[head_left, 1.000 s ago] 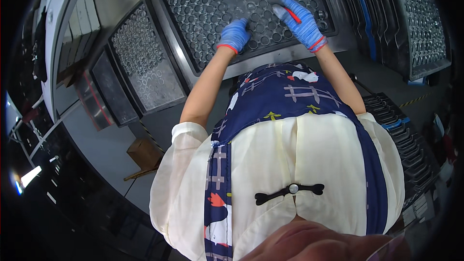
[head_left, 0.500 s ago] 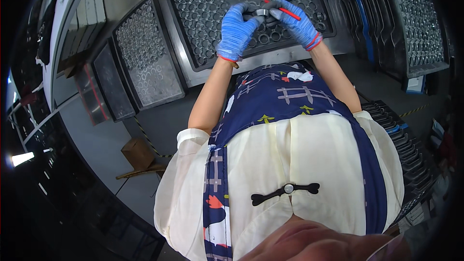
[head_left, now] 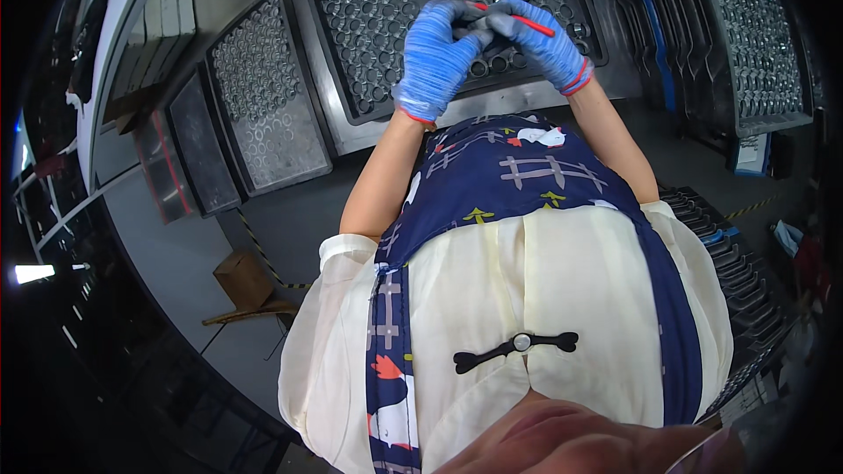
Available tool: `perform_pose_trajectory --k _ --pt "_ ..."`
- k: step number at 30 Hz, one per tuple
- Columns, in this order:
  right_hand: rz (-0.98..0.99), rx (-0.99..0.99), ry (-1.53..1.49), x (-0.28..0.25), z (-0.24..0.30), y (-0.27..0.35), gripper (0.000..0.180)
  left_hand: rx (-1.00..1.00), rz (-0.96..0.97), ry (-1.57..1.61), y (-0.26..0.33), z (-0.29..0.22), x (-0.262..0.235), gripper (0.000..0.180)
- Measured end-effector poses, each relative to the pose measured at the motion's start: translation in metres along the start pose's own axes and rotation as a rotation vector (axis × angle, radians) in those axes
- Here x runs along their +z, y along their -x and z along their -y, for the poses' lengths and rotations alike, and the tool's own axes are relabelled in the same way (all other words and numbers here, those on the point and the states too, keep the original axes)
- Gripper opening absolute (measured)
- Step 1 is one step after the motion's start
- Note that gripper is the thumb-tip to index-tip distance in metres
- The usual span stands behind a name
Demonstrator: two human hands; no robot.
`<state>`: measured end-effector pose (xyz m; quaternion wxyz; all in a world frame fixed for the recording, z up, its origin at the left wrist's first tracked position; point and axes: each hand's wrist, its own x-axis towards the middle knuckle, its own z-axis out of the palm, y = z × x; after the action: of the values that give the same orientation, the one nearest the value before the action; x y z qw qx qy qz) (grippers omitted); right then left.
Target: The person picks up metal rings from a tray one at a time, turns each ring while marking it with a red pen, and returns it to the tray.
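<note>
Both my hands wear blue gloves and meet above a black tray [head_left: 369,44] filled with rows of small metal rings. My left hand [head_left: 435,66] is curled around a small dark grey part [head_left: 479,31] held between the two hands. My right hand [head_left: 549,44] touches the same part from the right. It also grips a thin red stick [head_left: 520,20] that lies across its fingers. What the dark part is cannot be made out.
A second ring tray [head_left: 268,101] lies to the left, with darker trays [head_left: 189,154] beyond it. More ring trays [head_left: 751,35] stand at the right, above stacked black racks [head_left: 746,272]. A cardboard box [head_left: 244,278] sits on the floor at lower left.
My left hand has lifted off the ring tray and closed in against my right hand. Both hands now hold together above the tray's near edge.
</note>
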<state>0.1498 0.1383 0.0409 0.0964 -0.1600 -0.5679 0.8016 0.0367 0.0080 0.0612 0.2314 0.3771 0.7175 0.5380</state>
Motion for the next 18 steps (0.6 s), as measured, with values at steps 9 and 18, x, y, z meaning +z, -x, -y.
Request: perform_pose_trajectory --k 9,18 --pt "0.051 -0.015 -0.173 0.003 0.008 -0.001 0.028 -0.080 -0.018 0.184 0.000 -0.011 -0.005 0.027" --pt "0.032 -0.063 -0.046 -0.001 0.013 0.000 0.030 -0.135 -0.002 0.321 -0.005 -0.017 -0.005 0.031"
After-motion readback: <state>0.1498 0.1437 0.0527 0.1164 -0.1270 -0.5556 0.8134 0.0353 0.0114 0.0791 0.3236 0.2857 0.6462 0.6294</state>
